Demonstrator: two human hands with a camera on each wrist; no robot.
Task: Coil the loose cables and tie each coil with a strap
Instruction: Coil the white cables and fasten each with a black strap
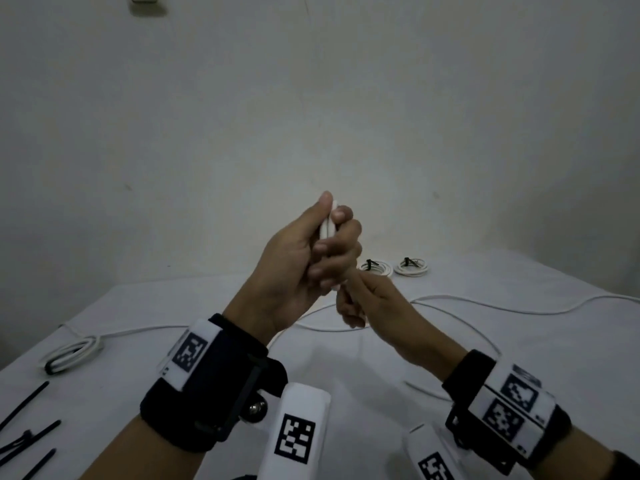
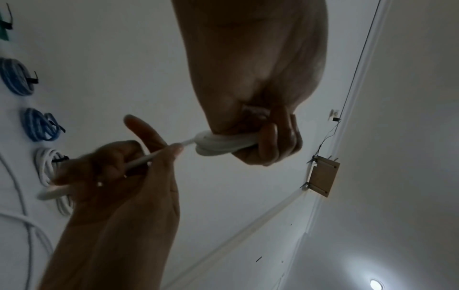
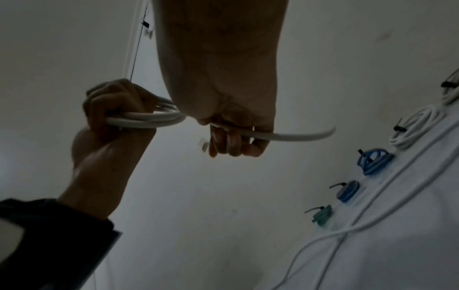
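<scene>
My left hand (image 1: 327,233) is raised above the table and grips a small coil of white cable (image 1: 328,227) between thumb and curled fingers. In the left wrist view the coil (image 2: 218,144) shows as several loops under the fingers (image 2: 270,141). Just below it, my right hand (image 1: 349,301) holds the same cable's free run in a fist; the right wrist view shows its fingers (image 3: 231,141) curled round the strand (image 3: 298,136). The remaining cable (image 1: 485,304) trails loose over the white table. Black straps (image 1: 24,434) lie at the near left.
Two tied white coils (image 1: 376,267) (image 1: 412,266) sit at the table's far edge by the wall. Another white coil (image 1: 72,353) lies at the left. The right wrist view shows blue coils (image 3: 375,161) (image 3: 349,191) and a green one (image 3: 323,215) in the same row.
</scene>
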